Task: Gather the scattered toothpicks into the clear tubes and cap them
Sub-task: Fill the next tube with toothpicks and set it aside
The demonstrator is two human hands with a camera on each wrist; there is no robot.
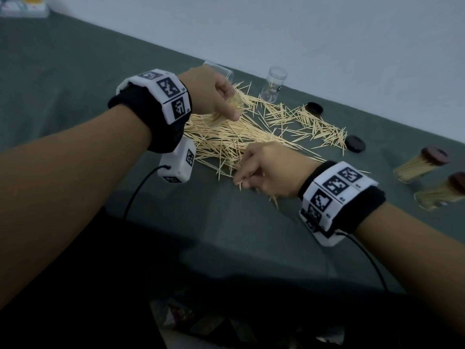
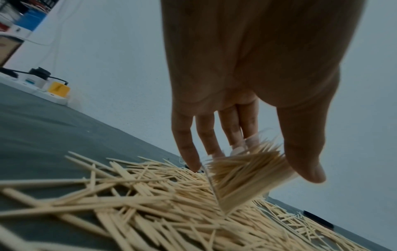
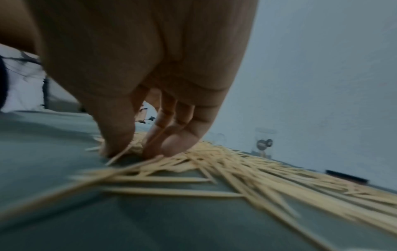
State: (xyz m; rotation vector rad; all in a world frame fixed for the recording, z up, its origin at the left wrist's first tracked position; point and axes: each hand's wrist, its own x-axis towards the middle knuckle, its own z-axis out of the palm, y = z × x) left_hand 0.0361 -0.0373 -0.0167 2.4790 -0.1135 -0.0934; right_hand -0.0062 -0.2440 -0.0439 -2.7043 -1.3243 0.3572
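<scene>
Right hand (image 1: 270,170) is nearest, at the near edge of the toothpick pile (image 1: 234,139), knuckles up, fingers curled down onto the green cloth (image 1: 226,238). In the right wrist view the thumb and fingertips (image 3: 171,147) pinch a few toothpicks against the cloth; these lie flat, long axes running roughly away from the hand toward the wall.

A few stray toothpicks (image 1: 274,200) lie just under the right wrist, pointing toward the table's near edge.

Left hand (image 1: 214,93) is beyond, over the far side of the pile. Its thumb and fingers are curled round a clear tube (image 2: 247,176) that is partly filled with toothpicks. The tube is tilted, its closed end low over the pile and its open end up toward the fingers; the packed toothpicks run along the tube's long axis.

Right of the right hand, two full capped tubes (image 1: 422,163) lie on their sides, caps pointing away. Two loose dark caps (image 1: 354,143) lie flat at the pile's far fringe.

Beyond the left hand, an empty clear tube (image 1: 273,84) stands upright, mouth up.
</scene>
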